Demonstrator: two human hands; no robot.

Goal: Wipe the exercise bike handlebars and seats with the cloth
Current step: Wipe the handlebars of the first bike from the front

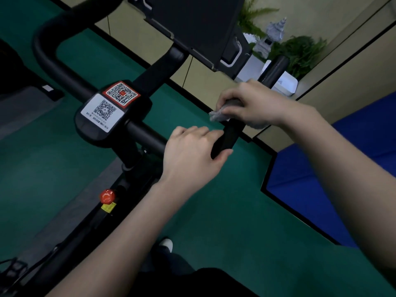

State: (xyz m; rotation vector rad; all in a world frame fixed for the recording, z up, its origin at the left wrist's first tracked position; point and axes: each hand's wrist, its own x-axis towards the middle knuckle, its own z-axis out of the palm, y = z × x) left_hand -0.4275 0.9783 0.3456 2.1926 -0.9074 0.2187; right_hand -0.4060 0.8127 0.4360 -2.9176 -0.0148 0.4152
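**Cloth on the right arm of the handlebar**

My right hand (250, 103) is curled round the grey cloth (216, 116) and presses it onto the black handlebar (228, 133), partway up its right arm. A corner of the cloth sticks out to the left, below my fingers (230, 96). My left hand (190, 153) grips the same bar just below, at the bend, with the fingers over the top and the thumb underneath, near the cloth.

Left of that hand the bar runs to the console (92, 129), which carries two QR stickers, one white and one red. Above it a dark screen (199, 24) tilts on its post. Lower on the frame sits a red knob (107, 195) with a yellow label under it.

The bike stands on a green floor (235, 211). A blue mat (321, 168) lies along the floor's right edge, and green plants (304, 52) stand by the wall beyond.
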